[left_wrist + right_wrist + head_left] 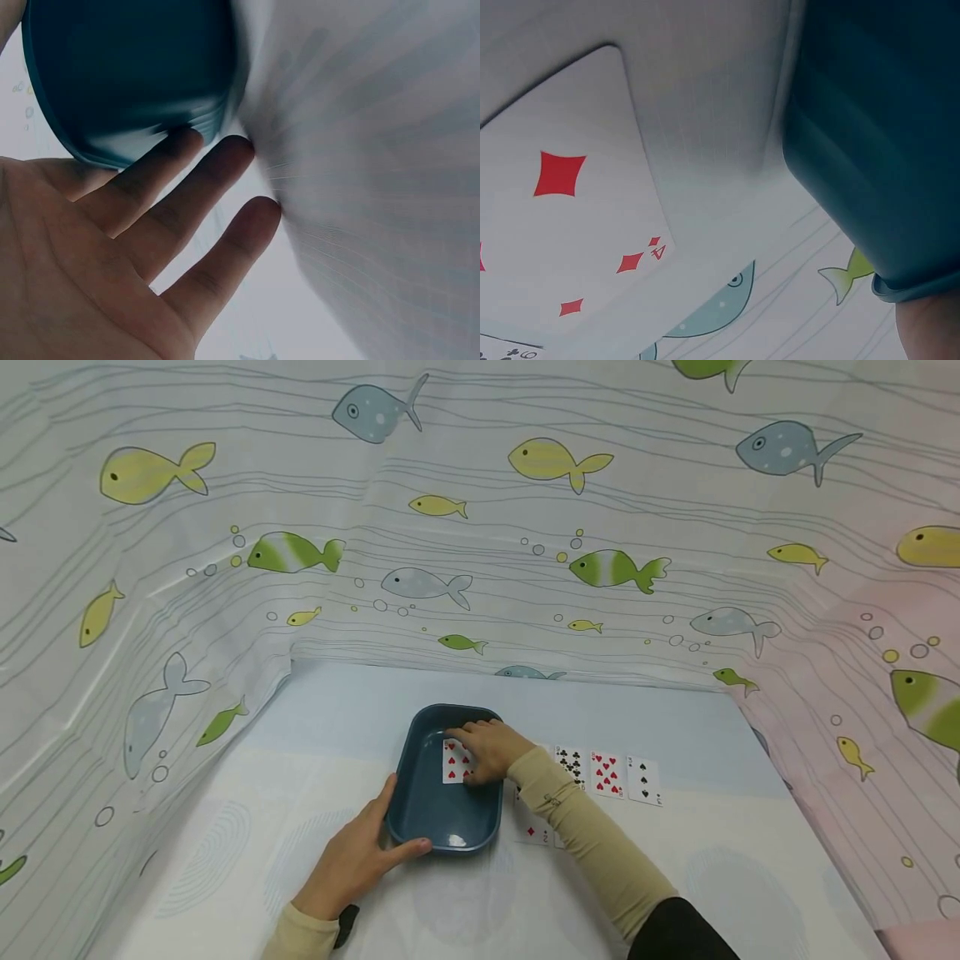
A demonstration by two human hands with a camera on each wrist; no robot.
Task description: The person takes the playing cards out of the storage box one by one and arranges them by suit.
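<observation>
A dark blue rectangular tray (442,814) sits on the table, a white playing card with red pips (453,764) inside it. My right hand (491,747) reaches over the tray's right wall, its fingers at the card's upper edge and thumb at the lower one, holding it. Part of the card is hidden under the hand. At the tray's left side is my left hand (360,856), with straight fingers touching the outer wall and the thumb by the near left corner. In the left wrist view, extended fingers (176,206) lie against the tray's underside.
Right of the tray lie face-up cards: a clubs card (570,767), a hearts card (607,774), a three of spades (643,779) and a diamonds card (531,833). My right forearm covers others. A four of diamonds (562,187) shows close up. Fish-patterned cloth (420,535) surrounds the table.
</observation>
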